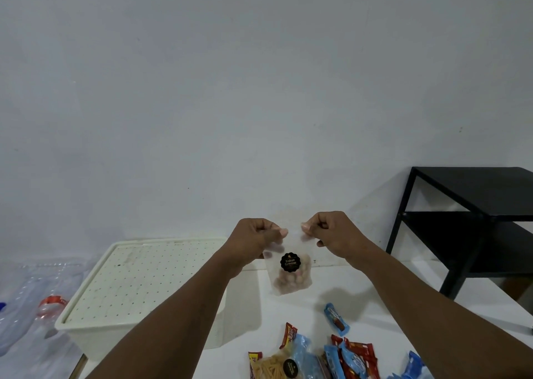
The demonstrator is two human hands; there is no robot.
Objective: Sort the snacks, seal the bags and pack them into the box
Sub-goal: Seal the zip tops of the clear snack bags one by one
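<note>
I hold a frosted bag of small biscuits (291, 274) with a round black label up in front of me, above the white table (375, 300). My left hand (256, 241) pinches the bag's top left corner. My right hand (331, 230) pinches the top right corner. The biscuits sit in the bottom of the bag. A cream box with a dotted lid (138, 286) stands on the left, lid on. Loose snacks lie at the table's near edge: red and blue wrapped bars (354, 358), one blue bar apart (336, 319), and a bag of stick snacks (274, 367).
A black metal shelf unit (473, 220) stands at the right against the wall. Clear plastic bottles (31, 306) lie on the floor at the left, beside the box. A plain white wall fills the upper view.
</note>
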